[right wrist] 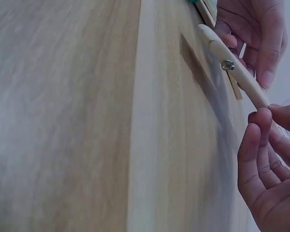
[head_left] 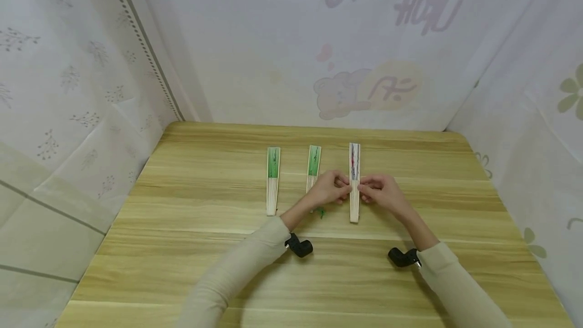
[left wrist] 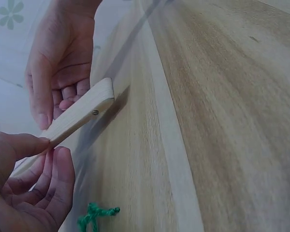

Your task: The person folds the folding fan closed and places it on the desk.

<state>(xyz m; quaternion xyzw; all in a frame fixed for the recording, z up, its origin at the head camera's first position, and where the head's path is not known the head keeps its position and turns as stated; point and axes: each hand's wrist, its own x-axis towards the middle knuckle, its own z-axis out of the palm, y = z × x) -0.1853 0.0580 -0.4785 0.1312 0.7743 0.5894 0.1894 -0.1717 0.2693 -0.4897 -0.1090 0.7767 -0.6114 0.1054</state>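
A folded hand fan (head_left: pixel 354 206) with pale ribs and a white leaf marked in red and grey is held between both hands. From the left side, my left hand (head_left: pixel 331 187) pinches its edge between thumb and fingers. My right hand (head_left: pixel 382 192) pinches the opposite edge at about the same height. In the left wrist view, the rivet end of the fan (left wrist: pixel 82 104) tilts up over the table, casting a shadow below. The right wrist view shows the metal rivet (right wrist: pixel 227 65) close up. A second folded fan (head_left: pixel 314 162), green-leaved, lies partly hidden behind my left hand.
Further left, another folded green fan (head_left: pixel 273 166) lies on the wooden table (head_left: pixel 205 191). A green knotted cord (head_left: pixel 321 212) is near the middle fan's lower end. Black wrist devices (head_left: pixel 299 246) sit below both hands. Printed curtains (head_left: pixel 255 54) border the table's back and sides.
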